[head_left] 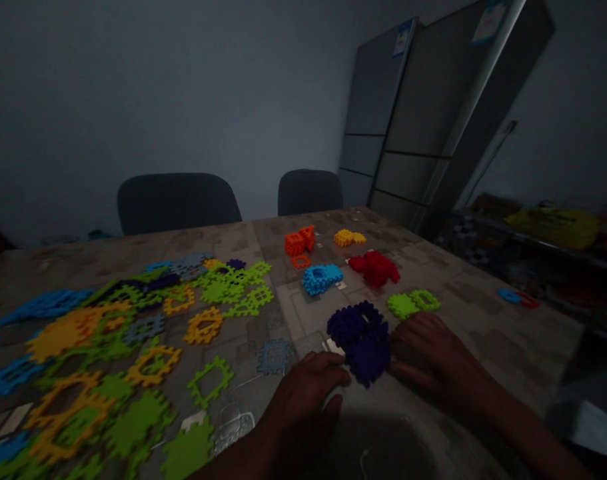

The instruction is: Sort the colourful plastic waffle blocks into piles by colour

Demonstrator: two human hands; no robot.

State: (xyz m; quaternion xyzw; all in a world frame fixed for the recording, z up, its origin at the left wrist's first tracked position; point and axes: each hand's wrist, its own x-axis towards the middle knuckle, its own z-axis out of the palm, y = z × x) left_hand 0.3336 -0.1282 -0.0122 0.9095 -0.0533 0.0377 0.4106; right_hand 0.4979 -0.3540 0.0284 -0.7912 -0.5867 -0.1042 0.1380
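Note:
Dark purple interlocking toy plates [366, 350] with toothed edges lie grouped on the table between my hands. On their left side, my left hand [310, 390] has its fingertips close to or touching the pile's edge, thumb apart from the fingers. My right hand [428, 350] rests at the right side, fingers reaching to the purple plates, with nothing visible gripped in it. Just beyond it are light green plates [414, 303]. Farther back stand a blue stack [320, 278], a red stack [376, 268], an orange group [299, 241] and a yellow group [350, 237].
Many loose green, yellow, blue and grey plates [203, 325] spread across the left of the patterned table [483, 320]. Two dark chairs [178, 200] stand behind it. At the right are a tall cabinet [413, 127], a cluttered shelf, and a blue and red object [518, 298] near the table's edge.

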